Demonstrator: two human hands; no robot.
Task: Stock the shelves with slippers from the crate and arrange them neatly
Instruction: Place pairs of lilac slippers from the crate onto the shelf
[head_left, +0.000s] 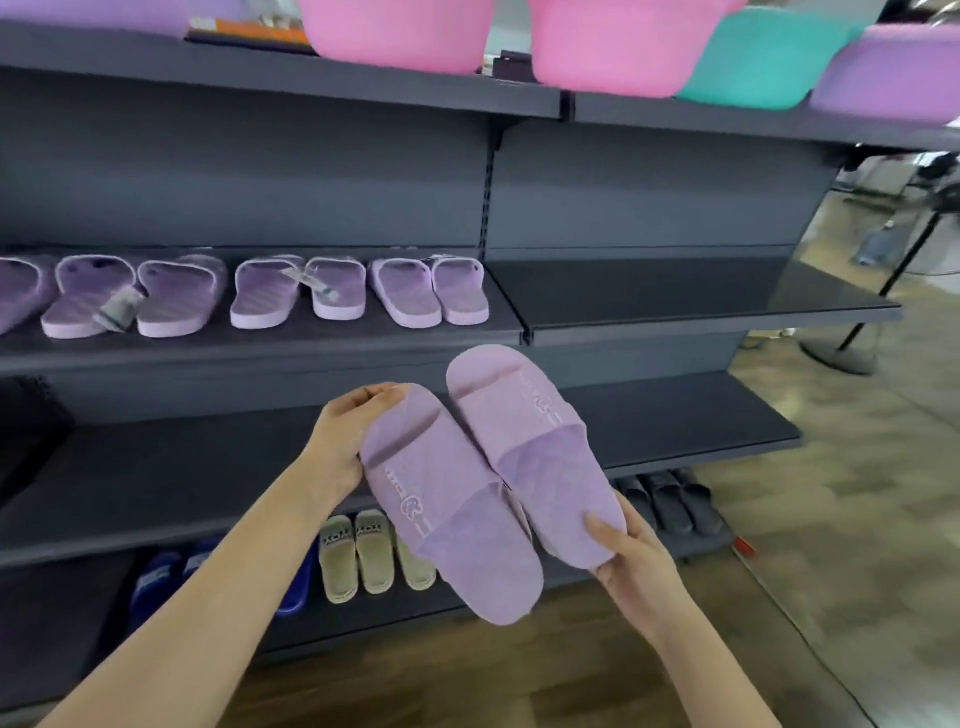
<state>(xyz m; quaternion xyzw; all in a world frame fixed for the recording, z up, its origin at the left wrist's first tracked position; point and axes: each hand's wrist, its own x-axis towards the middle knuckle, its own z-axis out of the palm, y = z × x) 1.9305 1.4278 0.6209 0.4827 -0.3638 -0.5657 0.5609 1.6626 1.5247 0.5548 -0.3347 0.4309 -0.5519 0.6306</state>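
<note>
- The pair of lilac slippers is in the air in front of the shelving, lower than the middle shelf. The two lie side by side and touching, toes pointing away toward the shelves and heels toward the person
- The left hand is curled over the toe end of the left slipper. The right hand clamps the heel of the right one, thumb on the insole and fingers beneath
- The crate is not in view
- The step in hand looks like carrying this pair up to be set down. The likely place is just right of the last pair in the row of lilac slippers, or on the adjoining shelf board
- To do it well, keep both grips firm so the two do not slide apart, lift them level over the shelf lip, and lay the soles flat rather than dropping them
- Match the row: toes to the back panel, heels in line with the neighbours, a like gap between pairs
- Whether the two slippers are tied together cannot be told, so treat them as loose
- Take care not to nudge the last pair on the way in
</note>
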